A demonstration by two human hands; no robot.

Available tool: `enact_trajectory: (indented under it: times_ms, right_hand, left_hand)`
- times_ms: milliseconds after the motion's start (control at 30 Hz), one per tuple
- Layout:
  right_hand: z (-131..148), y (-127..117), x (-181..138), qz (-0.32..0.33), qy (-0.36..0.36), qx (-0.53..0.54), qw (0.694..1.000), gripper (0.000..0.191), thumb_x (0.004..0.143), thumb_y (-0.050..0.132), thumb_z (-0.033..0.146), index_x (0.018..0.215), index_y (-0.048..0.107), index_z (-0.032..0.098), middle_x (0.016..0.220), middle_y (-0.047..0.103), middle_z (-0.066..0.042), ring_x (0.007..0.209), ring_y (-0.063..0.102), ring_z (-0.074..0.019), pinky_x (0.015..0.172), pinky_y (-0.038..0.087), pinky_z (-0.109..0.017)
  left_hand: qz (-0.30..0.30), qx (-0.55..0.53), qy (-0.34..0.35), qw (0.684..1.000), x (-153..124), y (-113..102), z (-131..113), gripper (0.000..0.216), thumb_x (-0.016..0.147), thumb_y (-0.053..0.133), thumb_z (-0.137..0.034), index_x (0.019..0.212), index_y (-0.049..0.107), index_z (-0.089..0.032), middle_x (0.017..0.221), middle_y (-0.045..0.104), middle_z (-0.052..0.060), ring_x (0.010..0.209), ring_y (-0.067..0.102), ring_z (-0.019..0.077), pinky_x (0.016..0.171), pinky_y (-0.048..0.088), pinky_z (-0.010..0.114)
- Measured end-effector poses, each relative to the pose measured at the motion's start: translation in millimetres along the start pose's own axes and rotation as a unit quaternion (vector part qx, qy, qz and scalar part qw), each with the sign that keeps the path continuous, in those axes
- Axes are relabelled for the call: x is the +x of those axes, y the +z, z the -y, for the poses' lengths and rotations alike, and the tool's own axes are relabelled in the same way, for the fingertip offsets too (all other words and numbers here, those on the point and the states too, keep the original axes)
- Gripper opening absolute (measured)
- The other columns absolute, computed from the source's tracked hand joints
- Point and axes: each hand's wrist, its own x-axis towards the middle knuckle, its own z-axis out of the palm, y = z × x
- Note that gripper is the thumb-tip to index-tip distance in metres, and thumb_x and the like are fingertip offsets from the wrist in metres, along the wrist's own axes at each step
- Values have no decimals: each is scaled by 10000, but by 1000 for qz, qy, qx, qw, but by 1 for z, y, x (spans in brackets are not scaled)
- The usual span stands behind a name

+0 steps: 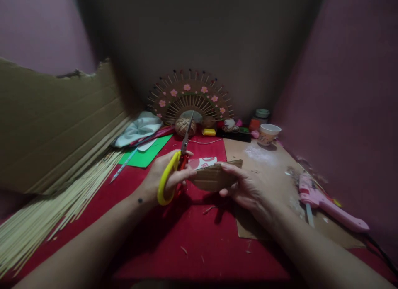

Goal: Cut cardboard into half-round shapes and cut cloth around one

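Note:
My left hand [164, 173] is closed on a pair of scissors [169, 179] with one yellow and one red handle. The blades point away from me and look closed. A finger of that hand also touches the left end of a small brown cardboard piece [213, 177]. My right hand [244, 185] pinches the same cardboard at its right end, above the red table covering [205, 247]. Behind the cardboard shows a white piece with a red pattern [203, 162]; whether the two are joined, I cannot tell.
Thin sticks [71, 197] lie at the left beside green paper [149, 152] and a pencil-like stick [124, 164]. A flowered fan [189, 90] and a twine ball [183, 127] are at the back. At right, a cup [269, 134] and a pink glue gun [329, 206] rest on a cardboard sheet [267, 168].

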Motion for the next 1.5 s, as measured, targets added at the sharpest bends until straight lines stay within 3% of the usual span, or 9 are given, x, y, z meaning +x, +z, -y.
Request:
enact_trajectory:
  times_ms: [200, 467, 733, 933, 1067, 1233, 1333, 1433, 1500]
  right_hand:
    - [-2, -1, 4, -62, -7, 35, 997, 190, 637, 714, 243, 813, 680, 181, 782, 669, -44, 679, 582, -163, 336, 417, -161]
    - [1, 2, 2, -58, 9, 72, 996, 172, 633, 721, 226, 793, 676, 179, 792, 666, -47, 681, 595, -169, 348, 451, -179]
    - [3, 3, -1, -69, -86, 60, 992, 164, 625, 731, 212, 778, 672, 212, 889, 653, -28, 835, 577, -205, 452, 529, -245]
    - [2, 2, -2, -44, -66, 31, 996, 186, 636, 734, 239, 803, 686, 172, 827, 665, -58, 791, 591, -211, 424, 534, -240]
    - [1, 0, 1, -38, -52, 39, 997, 163, 634, 732, 225, 785, 686, 185, 828, 673, -49, 777, 599, -208, 418, 537, -248]
    - [0, 5, -2, 7, -157, -8, 988, 124, 727, 664, 258, 839, 689, 213, 881, 688, -36, 843, 621, -204, 629, 576, -336]
    - [-2, 11, -9, 58, -263, -178, 946, 192, 778, 606, 221, 953, 685, 229, 989, 682, -43, 939, 615, -199, 874, 497, -414]
    - [-5, 13, -14, 128, -371, -373, 841, 346, 767, 560, 87, 1066, 652, 236, 1145, 627, -59, 1079, 559, -197, 996, 401, -416]
    - [-8, 13, -15, 177, -416, -428, 783, 462, 749, 490, 2, 1130, 615, 232, 1211, 590, -69, 1132, 528, -191, 1015, 385, -412]
  left_hand:
    - [-23, -49, -28, 998, -2, 3, -7, 439, 765, 561, -456, 1066, 513, -140, 600, 575, -15, 495, 576, 141, 474, 463, 253]
    - [-14, -88, -41, 995, 1, 5, -6, 471, 632, 712, -322, 1033, 526, -158, 697, 558, -31, 495, 562, 106, 475, 469, 241]
    - [-93, -185, -25, 978, 1, 3, -11, 368, 718, 629, -322, 997, 501, -119, 622, 628, 14, 576, 620, 171, 514, 476, 272]
    - [-68, -108, -14, 992, -1, 4, -8, 435, 623, 723, -281, 991, 524, -157, 639, 593, -41, 453, 546, 100, 436, 439, 222]
    - [-71, -103, 23, 992, -1, 2, -10, 324, 689, 658, -271, 972, 552, -156, 604, 580, -46, 470, 546, 91, 456, 453, 207]
    - [-124, -226, -85, 963, 7, 3, -5, 413, 659, 660, -405, 930, 497, -140, 539, 605, -10, 422, 576, 146, 319, 414, 204]
    - [-65, -259, -166, 949, 10, 7, -2, 452, 636, 662, -512, 838, 507, -138, 527, 608, 13, 389, 570, 154, 289, 411, 217]
    - [-7, -280, -176, 944, 10, 9, 0, 418, 602, 725, -429, 825, 521, -140, 537, 610, 7, 407, 584, 151, 324, 433, 219]
    - [1, -283, -174, 943, 10, 10, 2, 395, 582, 750, -355, 828, 526, -142, 506, 593, -12, 369, 554, 129, 323, 418, 208]
